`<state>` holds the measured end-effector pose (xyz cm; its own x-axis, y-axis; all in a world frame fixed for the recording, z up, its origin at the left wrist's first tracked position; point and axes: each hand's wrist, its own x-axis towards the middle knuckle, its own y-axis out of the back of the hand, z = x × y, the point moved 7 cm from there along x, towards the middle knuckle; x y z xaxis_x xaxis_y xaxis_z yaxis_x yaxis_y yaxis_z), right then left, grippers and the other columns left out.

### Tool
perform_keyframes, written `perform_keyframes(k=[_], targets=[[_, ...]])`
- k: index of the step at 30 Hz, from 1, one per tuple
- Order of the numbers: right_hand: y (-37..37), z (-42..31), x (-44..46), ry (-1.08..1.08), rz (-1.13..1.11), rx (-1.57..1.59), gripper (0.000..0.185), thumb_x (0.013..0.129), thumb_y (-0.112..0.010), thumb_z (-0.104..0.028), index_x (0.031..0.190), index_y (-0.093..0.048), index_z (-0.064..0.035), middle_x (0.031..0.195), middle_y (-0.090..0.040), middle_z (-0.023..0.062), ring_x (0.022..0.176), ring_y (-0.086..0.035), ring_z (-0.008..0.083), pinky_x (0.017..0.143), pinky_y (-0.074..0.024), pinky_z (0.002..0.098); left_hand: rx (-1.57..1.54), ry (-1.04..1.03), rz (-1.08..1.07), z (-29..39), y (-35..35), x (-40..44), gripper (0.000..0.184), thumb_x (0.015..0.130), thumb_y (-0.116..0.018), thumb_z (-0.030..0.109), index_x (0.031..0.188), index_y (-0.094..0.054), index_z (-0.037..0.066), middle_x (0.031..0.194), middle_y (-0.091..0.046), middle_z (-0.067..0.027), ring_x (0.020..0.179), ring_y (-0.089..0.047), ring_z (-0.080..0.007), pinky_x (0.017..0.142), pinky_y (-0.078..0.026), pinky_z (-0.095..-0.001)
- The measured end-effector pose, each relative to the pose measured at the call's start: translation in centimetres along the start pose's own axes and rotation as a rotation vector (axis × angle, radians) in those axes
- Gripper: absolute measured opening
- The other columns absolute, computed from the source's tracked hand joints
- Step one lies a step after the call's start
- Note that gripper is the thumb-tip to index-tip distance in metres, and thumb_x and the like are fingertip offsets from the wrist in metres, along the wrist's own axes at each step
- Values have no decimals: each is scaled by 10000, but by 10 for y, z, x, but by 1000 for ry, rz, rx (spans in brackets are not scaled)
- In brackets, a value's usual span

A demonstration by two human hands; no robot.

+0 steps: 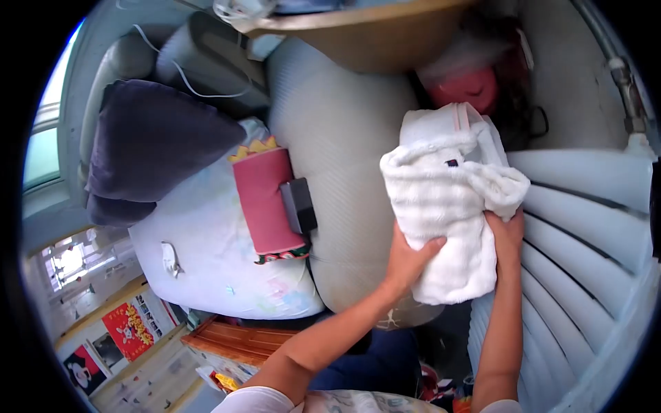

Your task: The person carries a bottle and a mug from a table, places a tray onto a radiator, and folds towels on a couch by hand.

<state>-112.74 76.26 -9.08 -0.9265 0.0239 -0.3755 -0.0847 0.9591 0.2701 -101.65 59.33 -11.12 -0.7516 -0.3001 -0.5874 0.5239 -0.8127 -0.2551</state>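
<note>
A bundled white fluffy cloth (444,213) with a pale pink stripe near its top and a small dark tag hangs between my two hands. My left hand (413,258) grips its left edge, the thumb lying over the front and the other fingers hidden behind. On the right side, my right hand (506,230) closes round the edge, just below a bunched fold. Behind the cloth is the grey ribbed sofa seat (344,144), and white radiator fins (578,206) stand close to its right.
A red cushion (265,199) and a dark box (299,206) lie on the pale patterned cover (206,255) at the left. A dark pillow (155,141) sits behind them. The wooden rim (358,20) crosses the top; a pink object (468,89) is below it.
</note>
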Motion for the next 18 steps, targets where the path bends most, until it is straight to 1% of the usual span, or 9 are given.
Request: perform_keyframes(k=[3, 4, 6, 7, 8, 10, 13, 15, 18], targets=[[-27, -12, 3, 86, -94, 143, 562, 634, -662, -65, 1148, -443, -6, 1099, -525, 130, 1003, -507, 200, 856, -394, 293, 71, -46, 127, -2, 38, -1, 647, 666, -714, 155, 1174, -347, -9, 1069, -507, -132, 966, -503, -206, 841, -408, -305], [-45, -25, 8, 151, -143, 180, 561, 633, -663, -67, 1146, -445, -7, 1098, -526, 130, 1001, -510, 204, 856, -396, 296, 74, -33, 167, 15, 48, -2, 627, 666, -713, 151, 1161, -361, -9, 1055, -518, -132, 947, -515, -205, 827, -419, -303], [-80, -51, 14, 129, -122, 90, 569, 616, -667, -134, 1124, -451, 8, 1032, -555, 144, 931, -543, 244, 821, -410, 313, 20, -185, 202, 72, 64, 6, 572, 664, -707, 133, 1122, -395, -11, 1016, -541, -132, 900, -539, -204, 794, -441, -299], [-99, -52, 23, 82, -135, 179, 535, 612, -665, -164, 1080, -489, 24, 996, -569, 158, 910, -549, 258, 807, -411, 318, 34, -186, 199, 84, 73, 18, 584, 665, -704, 129, 1133, -381, -6, 1028, -532, -135, 908, -535, -202, 794, -441, -300], [-120, -64, 32, 74, -244, 176, 561, 648, -639, -106, 1155, -429, 10, 1070, -536, 124, 959, -523, 202, 833, -407, 303, 48, -187, 201, 93, 80, 32, 597, 666, -701, 124, 1145, -367, 0, 1041, -523, -137, 916, -531, -201, 794, -440, -301], [-142, -55, 57, -41, -170, -38, 592, 655, -658, -165, 1162, -411, 15, 1059, -540, 134, 947, -530, 222, 805, -417, 308, -15, -198, 157, 100, 90, 75, 627, 675, -691, 128, 1171, -326, 12, 1066, -498, -140, 939, -514, -201, 790, -442, -315], [-163, -23, 81, -41, -198, -53, 523, 668, -656, -216, 1097, -473, 21, 1031, -556, 143, 939, -536, 225, 800, -410, 301, -1, 61, 257, 80, 107, 111, 664, 683, -680, 135, 1203, -283, 20, 1080, -479, -140, 960, -494, -201, 803, -431, -318], [-158, -22, 82, -30, -226, -53, 455, 668, -667, -262, 993, -558, 37, 987, -581, 173, 933, -545, 241, 821, -389, 296, 29, -62, 244, 84, 106, 102, 682, 680, -677, 141, 1214, -272, 16, 1081, -476, -140, 964, -488, -205, 819, -419, -314], [-156, -7, 65, -150, -384, -9, 519, 707, -619, -203, 1151, -443, -1, 1080, -536, 120, 936, -531, 199, 813, -402, 279, 51, -150, 269, 83, 108, 88, 707, 669, -656, 121, 1243, -256, 16, 1094, -466, -141, 983, -474, -218, 866, -378, -304]])
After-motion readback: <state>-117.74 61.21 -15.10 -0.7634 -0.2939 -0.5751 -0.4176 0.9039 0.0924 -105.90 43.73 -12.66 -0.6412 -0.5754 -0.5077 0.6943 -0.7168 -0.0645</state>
